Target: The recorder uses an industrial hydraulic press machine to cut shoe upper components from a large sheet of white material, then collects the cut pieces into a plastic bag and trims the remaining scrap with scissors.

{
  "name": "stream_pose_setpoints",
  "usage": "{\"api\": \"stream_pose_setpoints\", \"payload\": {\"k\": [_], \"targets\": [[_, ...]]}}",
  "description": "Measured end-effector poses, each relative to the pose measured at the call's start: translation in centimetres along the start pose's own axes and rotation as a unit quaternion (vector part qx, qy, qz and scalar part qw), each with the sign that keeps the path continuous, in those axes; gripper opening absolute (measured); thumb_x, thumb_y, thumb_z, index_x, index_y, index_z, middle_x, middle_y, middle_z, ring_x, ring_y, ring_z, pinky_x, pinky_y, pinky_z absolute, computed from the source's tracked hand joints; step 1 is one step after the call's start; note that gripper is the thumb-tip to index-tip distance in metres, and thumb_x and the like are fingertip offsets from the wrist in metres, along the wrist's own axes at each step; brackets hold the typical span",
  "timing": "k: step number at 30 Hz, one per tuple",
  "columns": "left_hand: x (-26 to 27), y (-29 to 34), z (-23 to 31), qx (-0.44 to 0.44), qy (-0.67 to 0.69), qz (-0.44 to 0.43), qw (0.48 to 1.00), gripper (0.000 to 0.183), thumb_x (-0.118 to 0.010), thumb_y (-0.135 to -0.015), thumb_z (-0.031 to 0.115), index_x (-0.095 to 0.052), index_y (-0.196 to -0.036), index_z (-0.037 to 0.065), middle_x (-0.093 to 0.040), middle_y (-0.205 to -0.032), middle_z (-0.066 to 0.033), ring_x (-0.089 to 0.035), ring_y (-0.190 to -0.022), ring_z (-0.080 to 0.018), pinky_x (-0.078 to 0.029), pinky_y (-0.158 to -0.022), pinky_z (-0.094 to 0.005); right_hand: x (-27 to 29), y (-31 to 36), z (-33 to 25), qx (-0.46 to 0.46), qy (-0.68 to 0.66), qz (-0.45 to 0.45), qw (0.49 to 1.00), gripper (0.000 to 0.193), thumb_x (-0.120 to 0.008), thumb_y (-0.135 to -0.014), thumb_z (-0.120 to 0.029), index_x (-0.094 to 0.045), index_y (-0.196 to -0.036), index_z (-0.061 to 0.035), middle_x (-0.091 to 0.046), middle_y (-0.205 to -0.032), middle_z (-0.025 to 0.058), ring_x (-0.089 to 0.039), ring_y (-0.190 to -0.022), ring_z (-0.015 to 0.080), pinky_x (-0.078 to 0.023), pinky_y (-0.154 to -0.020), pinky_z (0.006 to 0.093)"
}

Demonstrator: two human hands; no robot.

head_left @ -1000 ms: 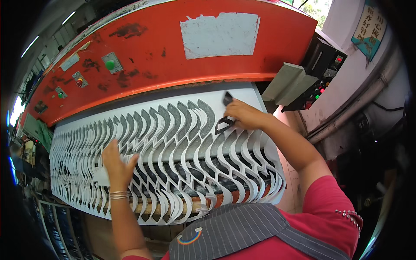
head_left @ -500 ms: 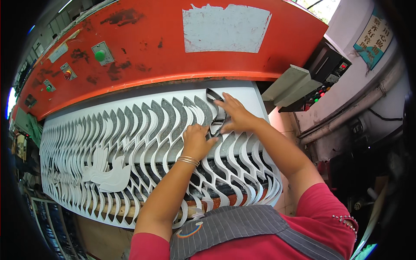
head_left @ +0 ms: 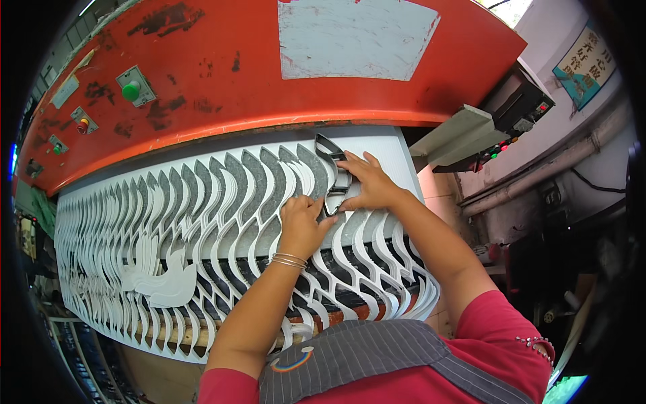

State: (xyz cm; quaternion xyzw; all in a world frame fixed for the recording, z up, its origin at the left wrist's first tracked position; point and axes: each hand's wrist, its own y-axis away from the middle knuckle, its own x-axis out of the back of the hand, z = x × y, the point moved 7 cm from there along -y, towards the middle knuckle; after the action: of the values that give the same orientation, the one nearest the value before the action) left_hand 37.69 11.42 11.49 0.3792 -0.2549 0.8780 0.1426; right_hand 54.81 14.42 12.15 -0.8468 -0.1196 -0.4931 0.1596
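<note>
A white sheet full of curved sole-shaped cut-outs lies on the bed of an orange press. On its far right part rests a black metal cutting die, shaped like a curved sole outline. My right hand lies flat on the die's right side, fingers spread. My left hand, with bangles on the wrist, presses on the sheet with its fingertips touching the die's near end. Neither hand grips the die.
Several cut white sole pieces lie loose on the sheet at the left. The press head carries a green button and smaller switches. A grey control box and bracket stand at the right, with pipes along the wall.
My left hand has crossed from the sheet's left side to the die. The die and my right hand sit on the far right part throughout; the view has shifted closer.
</note>
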Motion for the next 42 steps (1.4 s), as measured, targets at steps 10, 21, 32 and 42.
{"api": "stream_pose_setpoints", "payload": {"k": [10, 21, 32, 42], "targets": [[3.8, 1.5, -2.9, 0.089, 0.095, -0.077, 0.989, 0.057, -0.074, -0.076, 0.031, -0.057, -0.120, 0.000, -0.056, -0.114, -0.0185, -0.048, -0.117, -0.0316, -0.036, -0.100, -0.0397, 1.2, 0.6, -5.0, -0.051, 0.034, -0.043, 0.997, 0.105, -0.080, -0.058, -0.049, -0.033, -0.141, -0.0065, -0.038, -0.142, 0.0227, -0.030, -0.137, 0.0334, -0.014, -0.112, 0.0527], [47.4, 15.0, -34.9, 0.245, -0.083, 0.526, 0.810, 0.060, -0.069, -0.081, 0.025, -0.047, -0.129, -0.003, -0.053, -0.124, -0.0217, -0.056, -0.107, -0.0297, -0.043, -0.094, -0.0363, 1.4, -4.2, -31.1, 0.143, 0.008, -0.018, 0.990, 0.062, -0.065, -0.079, -0.047, -0.051, -0.127, -0.0092, -0.062, -0.114, 0.0167, -0.059, -0.104, 0.0335, -0.047, -0.085, 0.0439], [70.2, 25.8, -42.3, 0.306, -0.061, 0.458, 0.832, 0.057, -0.057, -0.082, 0.015, -0.045, -0.138, 0.008, -0.060, -0.094, -0.0041, -0.041, -0.063, -0.0123, -0.039, -0.062, -0.0263, 0.8, -13.7, -48.9, 0.189, 0.108, 0.209, 0.953, 0.028, -0.061, -0.083, -0.020, -0.046, -0.101, -0.0044, -0.063, -0.068, 0.0093, -0.063, -0.058, 0.0299, -0.046, -0.043, 0.0394], [38.3, 20.8, -10.8, 0.218, -0.016, 0.103, 0.970, 0.020, -0.058, -0.091, 0.014, -0.065, -0.102, -0.001, -0.066, -0.094, -0.0107, -0.061, -0.090, -0.0199, -0.046, -0.085, -0.0311, -3.5, 3.0, -35.9, 0.052, -0.037, -0.263, 0.963, 0.061, -0.071, -0.074, -0.040, -0.053, -0.121, -0.0060, -0.064, -0.095, 0.0182, -0.063, -0.087, 0.0336, -0.049, -0.076, 0.0436]]}}
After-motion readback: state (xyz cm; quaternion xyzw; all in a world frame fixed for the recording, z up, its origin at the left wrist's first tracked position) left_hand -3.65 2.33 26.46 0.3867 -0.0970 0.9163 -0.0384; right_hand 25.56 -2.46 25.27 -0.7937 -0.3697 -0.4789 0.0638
